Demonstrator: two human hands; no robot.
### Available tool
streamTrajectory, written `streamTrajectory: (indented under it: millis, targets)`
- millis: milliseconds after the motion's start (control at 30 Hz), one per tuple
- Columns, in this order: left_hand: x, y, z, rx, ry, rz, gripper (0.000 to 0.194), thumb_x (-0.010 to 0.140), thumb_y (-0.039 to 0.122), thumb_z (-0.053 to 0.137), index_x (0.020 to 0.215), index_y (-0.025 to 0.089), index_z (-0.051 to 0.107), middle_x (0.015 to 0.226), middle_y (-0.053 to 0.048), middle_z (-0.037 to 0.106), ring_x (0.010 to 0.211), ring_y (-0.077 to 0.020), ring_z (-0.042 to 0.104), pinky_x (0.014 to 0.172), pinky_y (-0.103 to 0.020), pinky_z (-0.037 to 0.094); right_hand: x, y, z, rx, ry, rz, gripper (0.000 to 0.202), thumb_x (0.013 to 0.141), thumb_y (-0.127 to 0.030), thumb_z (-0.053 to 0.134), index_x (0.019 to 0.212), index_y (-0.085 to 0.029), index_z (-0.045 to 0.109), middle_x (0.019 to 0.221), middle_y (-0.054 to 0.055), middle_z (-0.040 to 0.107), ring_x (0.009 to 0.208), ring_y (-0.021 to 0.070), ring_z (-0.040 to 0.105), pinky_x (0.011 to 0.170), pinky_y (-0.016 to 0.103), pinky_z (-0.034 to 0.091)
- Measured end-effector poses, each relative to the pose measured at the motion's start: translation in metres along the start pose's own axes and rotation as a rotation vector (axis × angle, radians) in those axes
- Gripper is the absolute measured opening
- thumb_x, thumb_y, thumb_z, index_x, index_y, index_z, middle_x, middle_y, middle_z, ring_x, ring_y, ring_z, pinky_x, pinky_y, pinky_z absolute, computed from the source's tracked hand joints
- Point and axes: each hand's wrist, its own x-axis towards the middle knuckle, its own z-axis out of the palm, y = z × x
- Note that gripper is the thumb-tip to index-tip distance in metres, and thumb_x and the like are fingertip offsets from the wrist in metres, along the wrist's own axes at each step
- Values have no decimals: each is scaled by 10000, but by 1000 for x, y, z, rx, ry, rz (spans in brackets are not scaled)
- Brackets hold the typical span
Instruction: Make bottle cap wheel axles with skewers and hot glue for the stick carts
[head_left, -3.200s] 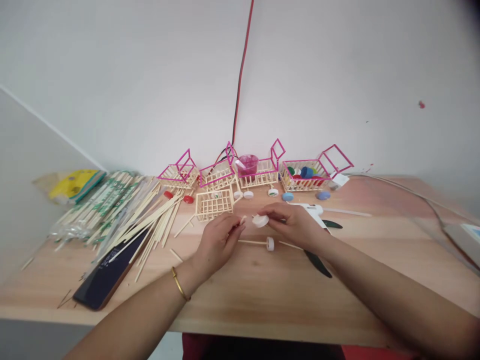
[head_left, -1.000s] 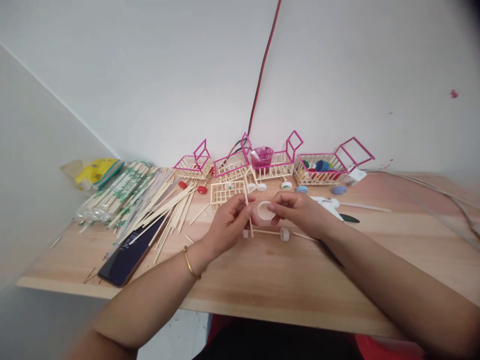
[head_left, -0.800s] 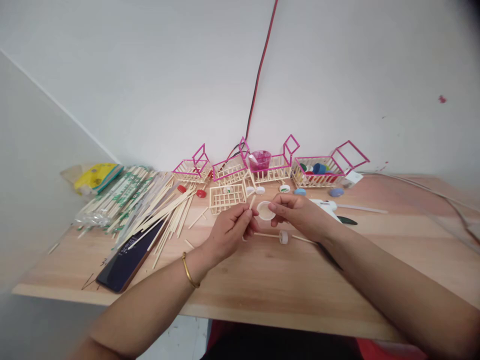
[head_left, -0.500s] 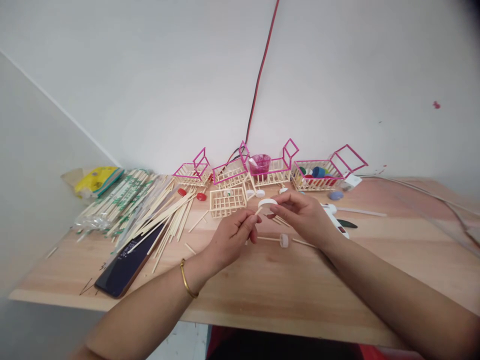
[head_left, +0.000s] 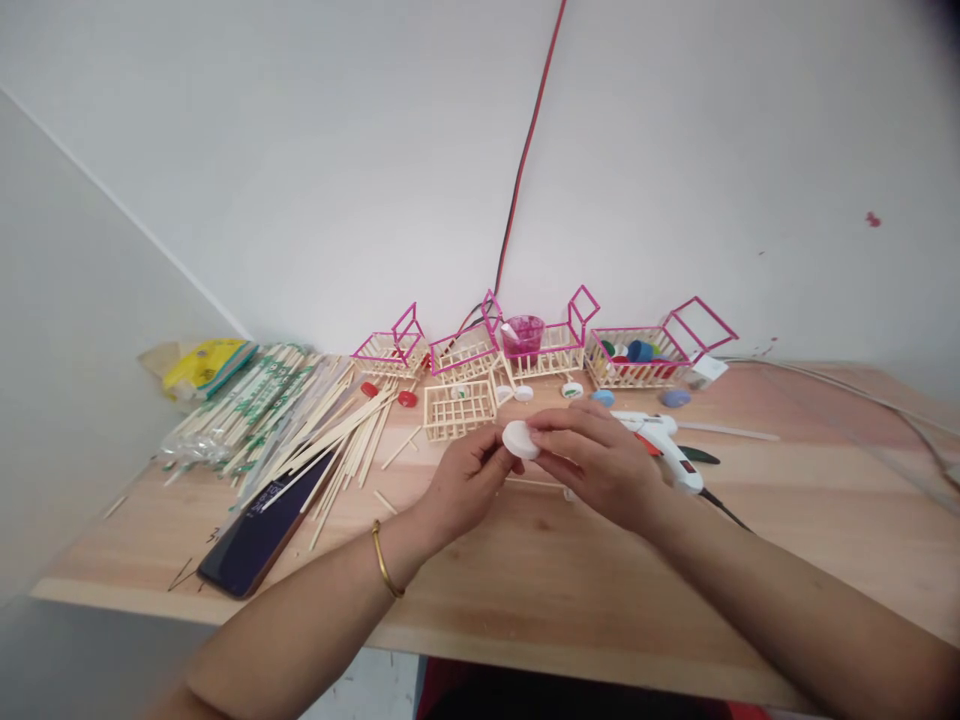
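My right hand (head_left: 600, 462) pinches a white bottle cap (head_left: 520, 440) by its edge, its flat face tilted toward me. My left hand (head_left: 466, 474) is closed just left of the cap, fingertips against or right beside it. The wooden stick it gripped a moment before is now hidden behind the cap and fingers. Below the hands a thin wooden stick (head_left: 537, 483) lies on the table, with another white cap (head_left: 568, 493) at its right end, partly covered by my right hand. Beyond the hands stands a small unpainted stick basket (head_left: 459, 411).
A white hot glue gun (head_left: 681, 466) lies right of my hands. Pink-rimmed stick carts (head_left: 555, 350) line the wall, one holding coloured caps (head_left: 640, 350). A pink-stained cup (head_left: 523, 338) stands among them. Loose sticks (head_left: 360, 440), stick packs (head_left: 255, 400) and a phone (head_left: 259, 535) lie left.
The white cap has tilted to show its flat face and moved slightly lower left with my right hand. The stick in my left hand has gone out of sight. The view has shifted slightly.
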Motion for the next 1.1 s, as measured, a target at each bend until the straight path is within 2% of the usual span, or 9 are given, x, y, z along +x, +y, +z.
streamTrajectory:
  millis: [200, 367, 467, 600, 667, 833, 967, 1100]
  targets:
    - [2, -5, 4, -245, 20, -85, 290, 815, 396, 591, 688, 135, 602, 609, 16, 490, 592, -88, 428, 581, -217, 351, 2, -5, 1, 98, 1, 44, 231, 826, -151, 627, 1041, -225, 587, 1018, 80, 672, 919, 182, 618, 770, 333, 493]
    - [0, -2, 10, -452, 53, -95, 221, 752, 365, 678, 797, 149, 683, 739, -16, 588, 733, -115, 507, 704, -244, 387, 3, -7, -2, 102, 11, 21, 199, 836, -167, 610, 1018, -247, 602, 1017, 66, 674, 914, 183, 626, 757, 336, 508]
    - [-2, 1, 10, -465, 48, -120, 238, 734, 376, 696, 802, 149, 699, 705, -9, 579, 663, -95, 473, 633, -231, 362, 2, -7, -4, 115, 13, 3, 185, 836, -172, 607, 1002, -254, 607, 1005, 64, 677, 913, 180, 631, 752, 329, 514]
    - [-3, -1, 9, -518, 47, -204, 270, 710, 393, 711, 743, 127, 678, 529, 45, 431, 497, -46, 310, 493, -210, 231, 2, -7, -5, 119, -5, -5, 195, 834, -167, 608, 1015, -241, 602, 1001, 73, 677, 917, 177, 631, 755, 319, 517]
    - [-3, -3, 9, -531, 44, -232, 284, 695, 394, 720, 722, 117, 664, 509, 46, 427, 489, -47, 333, 494, -209, 246, 2, -6, -5, 104, -7, -14, 180, 841, -178, 599, 1009, -244, 604, 983, 70, 681, 902, 176, 638, 749, 317, 517]
    - [-1, -5, 10, -617, 60, -328, 307, 627, 316, 773, 795, 137, 590, 661, 11, 596, 572, -70, 514, 571, -202, 371, 3, -7, -6, 72, -18, -36, 126, 858, -208, 585, 975, -246, 613, 950, 60, 689, 848, 163, 646, 724, 306, 506]
    - [0, -3, 9, -596, 67, -293, 384, 617, 242, 779, 839, 170, 474, 628, 44, 595, 553, -66, 522, 550, -178, 357, 1, -8, -9, 94, -32, -23, 120, 850, -200, 601, 966, -231, 609, 946, 66, 686, 851, 160, 641, 721, 297, 509]
    - [-2, 0, 8, -507, 58, -266, 439, 646, 218, 756, 967, 182, 460, 619, 46, 614, 546, -64, 510, 560, -177, 354, -1, -8, -13, 155, -70, 58, 117, 852, -224, 596, 966, -237, 621, 949, 69, 684, 863, 167, 645, 723, 291, 532]
